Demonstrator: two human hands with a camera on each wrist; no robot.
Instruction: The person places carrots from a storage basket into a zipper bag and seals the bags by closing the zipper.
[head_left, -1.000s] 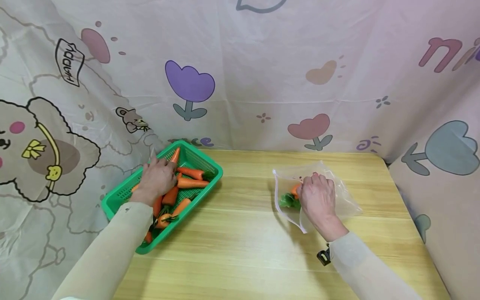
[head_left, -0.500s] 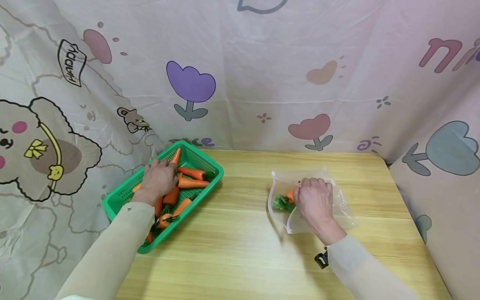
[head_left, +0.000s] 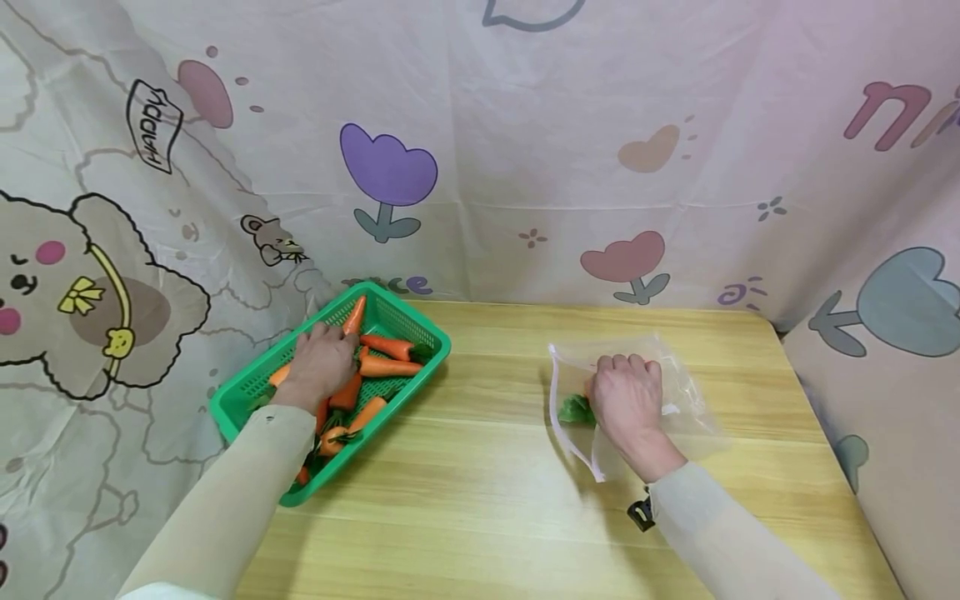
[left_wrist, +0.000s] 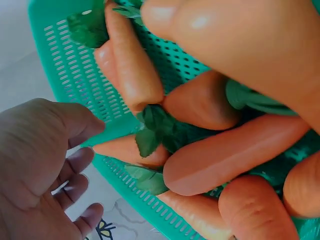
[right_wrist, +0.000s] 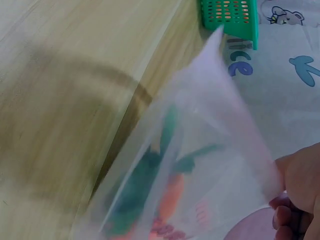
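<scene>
My left hand (head_left: 318, 367) is over the green basket (head_left: 431, 358), fingers loosely curved. In the left wrist view, the hand (left_wrist: 45, 165) has its thumb and fingers apart, right at the tip of an orange carrot (left_wrist: 132, 150). Several carrots with green leafy tops lie in the basket. On the right, my right hand (head_left: 626, 404) grips a clear zip bag (head_left: 686, 400). Its thumb and fingers pinch the bag's edge in the right wrist view. Inside the bag, green leaves (head_left: 576, 409) and an orange carrot (right_wrist: 171, 197) show through the film; in the head view the hand hides most of the carrot.
The wooden table (head_left: 480, 467) spreads between basket and bag. A printed cloth (head_left: 510, 150) hangs behind the table and along both sides. A black wrist strap (head_left: 641, 514) hangs at the right sleeve.
My right hand has shifted slightly left, and the bag's mouth has swung left, then back right. Less of the bagged carrot shows now. The left hand stays over the basket almost unmoved.
</scene>
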